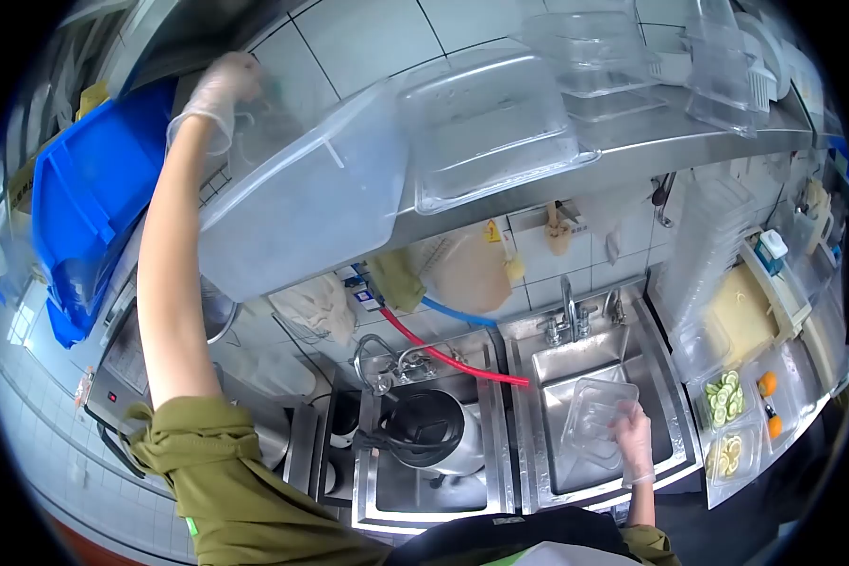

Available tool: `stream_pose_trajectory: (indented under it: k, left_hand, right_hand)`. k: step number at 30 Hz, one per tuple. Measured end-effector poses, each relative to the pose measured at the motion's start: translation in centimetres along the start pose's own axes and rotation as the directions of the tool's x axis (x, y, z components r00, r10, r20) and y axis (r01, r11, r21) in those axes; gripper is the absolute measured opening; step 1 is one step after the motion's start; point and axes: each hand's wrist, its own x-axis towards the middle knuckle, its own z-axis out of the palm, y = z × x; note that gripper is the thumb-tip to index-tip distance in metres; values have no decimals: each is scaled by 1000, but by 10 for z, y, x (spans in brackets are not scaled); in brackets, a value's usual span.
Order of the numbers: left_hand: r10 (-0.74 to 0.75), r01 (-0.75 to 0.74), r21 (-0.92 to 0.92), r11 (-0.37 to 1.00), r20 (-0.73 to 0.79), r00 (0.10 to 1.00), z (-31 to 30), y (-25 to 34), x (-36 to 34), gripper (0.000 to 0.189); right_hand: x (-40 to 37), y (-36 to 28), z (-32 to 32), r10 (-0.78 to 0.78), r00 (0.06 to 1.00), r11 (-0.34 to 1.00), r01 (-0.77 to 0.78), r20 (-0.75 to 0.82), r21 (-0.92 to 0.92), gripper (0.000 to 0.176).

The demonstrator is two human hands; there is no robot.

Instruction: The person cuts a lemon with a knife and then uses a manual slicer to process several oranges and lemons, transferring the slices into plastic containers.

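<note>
**Two containers in hand, one high and one low**

The person's left hand (219, 87), gloved, reached up with its grip closed over the top corner of a large translucent bin (302, 208). The bin sat tilted at the left end of the steel shelf (632, 156), much of its body hanging past the front edge. The right hand (632, 439), also gloved, held a small clear container (594, 415) by its near rim, fingers pinched on it, low inside the right sink (674, 424).

Judged from this, the bin was the harder load. One hand on a single corner gave little control over so wide a box, so it was best kept resting against the shelf edge and moved slowly until a second hand could share it. The small container was light and could simply have been kept level in the basin, clear of the taps (568, 321).

A black pot (424, 429) stood in the left sink under a red hose (443, 357), and a blue crate (85, 208) hung at the far left.

No writing could be read. A small yellow tag (492, 231) on the tiled wall below the shelf bore marks too small to make out, and the containers showed no brand.
</note>
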Motion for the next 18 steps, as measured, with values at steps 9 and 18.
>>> stream_pose_trajectory:
  k: [9,18]
  left_hand:
    - [189,-411,-22,911,-866,463,-134,25,-182,23]
    - [-391,-206,-637,743,-663,638,-13,150,-469,20]
  right_hand:
    - [-4,2,-7,-262,964,958,254,-49,-130,33]
    - [-44,68,-18,-315,919,929,247,-236,-275,22]
